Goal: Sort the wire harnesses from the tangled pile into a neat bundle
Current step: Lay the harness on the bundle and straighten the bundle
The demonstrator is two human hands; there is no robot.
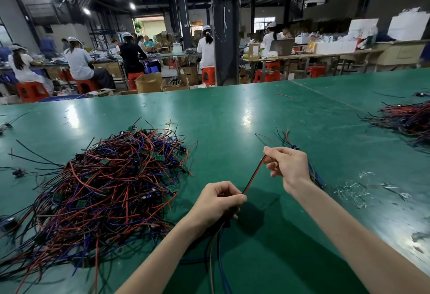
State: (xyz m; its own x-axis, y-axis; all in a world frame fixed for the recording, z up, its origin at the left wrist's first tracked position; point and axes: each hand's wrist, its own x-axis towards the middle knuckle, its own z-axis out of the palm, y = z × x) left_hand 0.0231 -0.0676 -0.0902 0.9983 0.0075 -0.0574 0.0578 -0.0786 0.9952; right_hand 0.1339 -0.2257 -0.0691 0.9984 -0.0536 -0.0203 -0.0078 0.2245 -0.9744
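Red-and-black wire is stretched between both hands, just right of the tangled pile on the green table. The left hand grips its lower end among other wires. The right hand pinches its upper end.

Bare table between tangled pile and far heap

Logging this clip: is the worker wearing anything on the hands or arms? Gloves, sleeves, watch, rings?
Nothing worn is in view. The left hand and right hand are bare, with no gloves, rings or finger covers. The left forearm and right forearm are uncovered down to the bottom edge of the picture: no sleeve, cuff, watch, bracelet or wrist strap shows.
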